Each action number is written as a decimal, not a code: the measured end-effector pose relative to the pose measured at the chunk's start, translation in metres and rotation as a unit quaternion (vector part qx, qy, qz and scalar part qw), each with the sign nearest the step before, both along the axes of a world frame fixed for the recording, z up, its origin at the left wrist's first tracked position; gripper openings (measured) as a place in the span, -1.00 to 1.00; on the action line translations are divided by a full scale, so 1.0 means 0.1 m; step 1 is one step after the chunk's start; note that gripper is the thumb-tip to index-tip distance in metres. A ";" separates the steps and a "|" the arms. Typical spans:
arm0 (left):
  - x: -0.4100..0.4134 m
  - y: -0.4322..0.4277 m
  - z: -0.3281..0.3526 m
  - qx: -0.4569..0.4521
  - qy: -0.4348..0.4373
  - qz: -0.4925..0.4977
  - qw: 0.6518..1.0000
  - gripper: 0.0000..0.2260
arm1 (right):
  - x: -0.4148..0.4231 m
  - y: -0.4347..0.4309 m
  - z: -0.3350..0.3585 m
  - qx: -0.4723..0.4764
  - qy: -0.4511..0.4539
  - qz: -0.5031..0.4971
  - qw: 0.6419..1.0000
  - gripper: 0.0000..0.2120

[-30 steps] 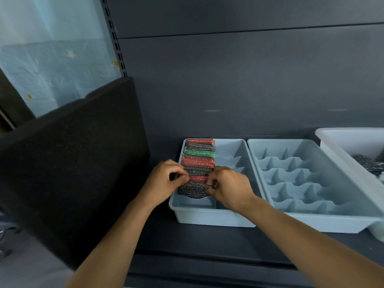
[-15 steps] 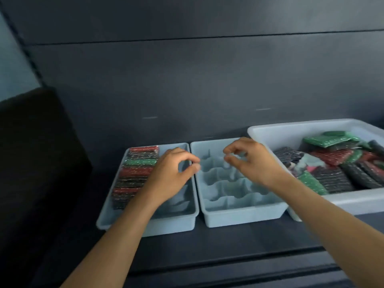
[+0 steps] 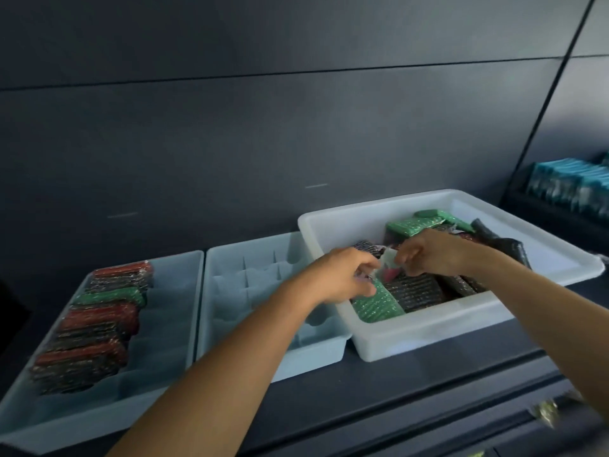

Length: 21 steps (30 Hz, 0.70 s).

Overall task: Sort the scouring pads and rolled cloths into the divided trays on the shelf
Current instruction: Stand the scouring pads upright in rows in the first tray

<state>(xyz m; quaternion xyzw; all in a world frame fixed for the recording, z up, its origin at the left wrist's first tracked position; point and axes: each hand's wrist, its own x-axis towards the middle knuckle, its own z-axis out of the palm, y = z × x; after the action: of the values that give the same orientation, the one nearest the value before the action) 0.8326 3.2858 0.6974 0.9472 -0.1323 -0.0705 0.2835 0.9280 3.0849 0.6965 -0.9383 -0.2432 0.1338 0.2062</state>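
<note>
Right now both hands are down inside the big white bin (image 3: 438, 328) at about 3 o'clock on the shelf (image 3: 379, 384). The left hand (image 3: 342, 278) and the right hand (image 3: 431, 255) are curled, and together they pinch a small pale packet (image 3: 389, 258) between their fingertips. It is too blurry to tell what the packet is.

More scouring pads (image 3: 412, 291) lie loose in the bin, green ones and dark ones. A neat row of pads (image 3: 95, 321) already fills the left side of the far left tray (image 3: 158, 367), at 9 o'clock. The middle tray (image 3: 250, 291) looks bare.

To do this step well, I think the hands should grip just one thing and lift it straight up, so the other pads do not come along. Then carry it to 9 o'clock and slide it into a free slot, standing on its edge like the rest.
</note>
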 end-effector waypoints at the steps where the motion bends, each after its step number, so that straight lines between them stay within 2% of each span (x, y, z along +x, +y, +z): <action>1: 0.07 -0.08 -0.01 0.028 0.017 -0.015 0.999 -0.53 | 0.00 -0.02 0.00 -0.020 0.007 0.017 1.000 -0.77; 3: 0.18 -0.19 -0.03 0.089 0.032 -0.038 0.995 -0.50 | -0.01 -0.04 0.00 -0.071 0.005 0.048 0.996 -0.78; 7: 0.27 -0.25 -0.07 0.174 0.026 -0.047 0.983 -0.55 | -0.05 -0.04 -0.06 -0.166 -0.027 0.074 0.983 -0.58; 9: 0.29 -0.23 -0.09 0.174 0.023 -0.041 0.984 -0.55 | -0.04 -0.03 -0.10 -0.154 -0.027 0.076 0.985 -0.63; 11: 0.32 -0.18 -0.09 0.153 -0.005 -0.024 0.988 -0.57 | -0.03 -0.04 -0.07 -0.097 -0.025 0.070 0.992 -0.79; 13: 0.34 -0.10 -0.07 0.093 -0.042 0.019 0.995 -0.63 | -0.02 -0.05 0.00 -0.018 -0.039 0.037 0.998 -0.84; 16: 0.28 0.06 -0.06 -0.091 -0.079 0.100 0.988 -0.74 | -0.01 -0.02 0.11 0.121 -0.068 -0.032 0.990 -0.85; 19: 0.14 0.19 -0.05 -0.249 -0.113 0.158 0.949 -0.73 | -0.07 0.12 0.17 0.198 -0.080 -0.069 0.975 -0.83; 21: 0.01 0.27 0.00 -0.337 -0.149 0.177 0.913 -0.84 | -0.14 0.25 0.19 0.237 -0.099 -0.071 0.964 -0.81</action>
<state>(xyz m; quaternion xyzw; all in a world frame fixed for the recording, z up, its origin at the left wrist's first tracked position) 0.8333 3.3130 0.6971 0.8028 -0.0192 0.1718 0.5706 0.9143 3.1100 0.7157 -0.8862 -0.2195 -0.0360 0.4064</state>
